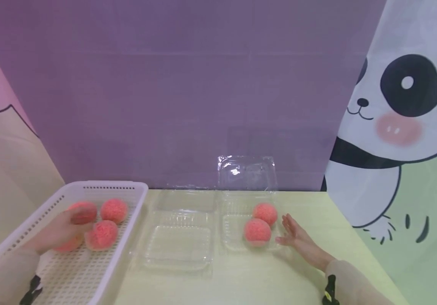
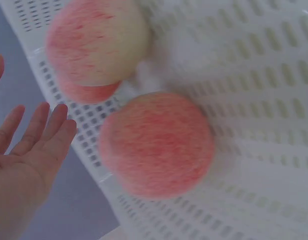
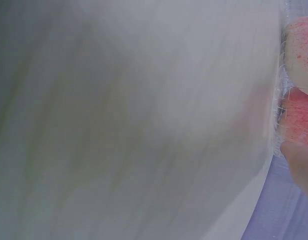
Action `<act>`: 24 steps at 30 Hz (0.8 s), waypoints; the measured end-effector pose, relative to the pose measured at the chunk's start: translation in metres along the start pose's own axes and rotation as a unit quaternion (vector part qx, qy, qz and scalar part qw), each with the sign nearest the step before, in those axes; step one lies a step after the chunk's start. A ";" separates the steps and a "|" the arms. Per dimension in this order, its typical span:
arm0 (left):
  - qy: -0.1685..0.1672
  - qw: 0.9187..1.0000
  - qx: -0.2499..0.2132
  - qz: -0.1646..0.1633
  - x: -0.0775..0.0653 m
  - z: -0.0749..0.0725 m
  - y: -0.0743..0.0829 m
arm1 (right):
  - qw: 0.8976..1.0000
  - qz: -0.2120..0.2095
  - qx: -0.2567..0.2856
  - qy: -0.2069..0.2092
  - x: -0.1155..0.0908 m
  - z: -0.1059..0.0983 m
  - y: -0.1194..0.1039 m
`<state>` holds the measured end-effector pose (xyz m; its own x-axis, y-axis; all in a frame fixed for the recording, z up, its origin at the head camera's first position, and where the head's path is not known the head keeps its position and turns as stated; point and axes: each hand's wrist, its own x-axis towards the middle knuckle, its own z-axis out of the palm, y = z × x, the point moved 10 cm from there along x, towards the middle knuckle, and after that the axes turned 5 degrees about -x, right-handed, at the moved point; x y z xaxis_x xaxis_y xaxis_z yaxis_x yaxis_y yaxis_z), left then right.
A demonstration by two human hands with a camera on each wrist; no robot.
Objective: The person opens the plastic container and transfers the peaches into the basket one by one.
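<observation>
My left hand (image 1: pixel 59 228) reaches over a white perforated basket (image 1: pixel 84 275), blurred, its fingers above one peach (image 1: pixel 83 210). In the left wrist view its fingers (image 2: pixel 36 127) are extended and apart from the pink-and-cream peaches (image 2: pixel 156 145). Several peaches lie in the basket, partly covered by this hand. Two more, a front peach (image 1: pixel 257 231) and a back peach (image 1: pixel 265 212), sit against each other in the right side of a clear plastic clamshell box (image 1: pixel 233 231). My right hand (image 1: pixel 298 241), fingers spread, is at that box's right edge, close beside the peaches.
A second clear clamshell box (image 1: pixel 178 248) lies opened between the basket and the filled one. The upright lid (image 1: pixel 246 173) of the right box stands near a purple backdrop (image 1: pixel 187 93). A pale wood-look table (image 1: pixel 241 279) carries everything. A panda-print cloth (image 1: pixel 409 127) hangs at right.
</observation>
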<state>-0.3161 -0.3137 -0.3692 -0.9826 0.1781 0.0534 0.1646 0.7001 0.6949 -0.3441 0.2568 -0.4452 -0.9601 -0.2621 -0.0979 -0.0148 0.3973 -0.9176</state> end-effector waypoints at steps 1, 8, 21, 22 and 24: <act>0.009 1.000 -0.003 0.013 0.000 -0.003 0.006 | 1.000 0.000 -0.001 0.001 0.000 0.000 0.000; 0.007 0.998 -0.030 0.056 -0.005 -0.003 0.052 | 1.000 0.004 -0.001 -0.003 -0.001 0.001 -0.002; 0.014 0.990 -0.099 0.098 -0.007 0.035 0.155 | 1.000 0.000 -0.008 -0.006 -0.001 0.000 0.001; 0.014 0.989 -0.106 0.104 -0.007 0.039 0.163 | 1.000 -0.001 -0.009 -0.007 -0.001 0.000 0.001; 0.006 0.987 -0.122 0.102 -0.007 0.049 0.174 | 1.000 -0.002 -0.009 -0.009 -0.002 0.000 0.002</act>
<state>-0.2764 -0.1597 -0.2837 -0.9326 0.2890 0.2163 0.3340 0.4632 0.8209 -0.3426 0.2576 -0.4465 -0.9550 -0.2786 -0.1014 -0.0235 0.4119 -0.9109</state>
